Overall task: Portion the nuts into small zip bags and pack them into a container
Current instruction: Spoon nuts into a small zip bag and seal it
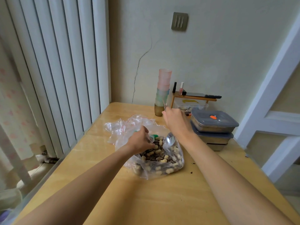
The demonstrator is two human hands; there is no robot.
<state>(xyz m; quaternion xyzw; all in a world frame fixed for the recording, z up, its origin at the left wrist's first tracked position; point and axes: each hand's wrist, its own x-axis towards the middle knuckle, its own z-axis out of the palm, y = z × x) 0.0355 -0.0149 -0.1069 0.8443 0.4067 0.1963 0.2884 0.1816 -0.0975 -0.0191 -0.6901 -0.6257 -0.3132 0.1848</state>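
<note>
A large clear plastic bag full of peanuts and striped seeds lies open in the middle of the wooden table. A metal spoon stands in the nuts, bowl up. My left hand is at the bag's mouth, its fingers curled round clear plastic at the rim, next to a small green thing. My right hand is raised behind the bag and pinches a small clear zip bag that sticks up from its fingers. Loose empty zip bags with red seals lie crumpled behind my left hand.
Stacked metal containers with grey lids stand at the right by the wall. A tall stack of plastic cups and a small wooden shelf with bottles and a phone are at the back. Crumbs dot the table's right side.
</note>
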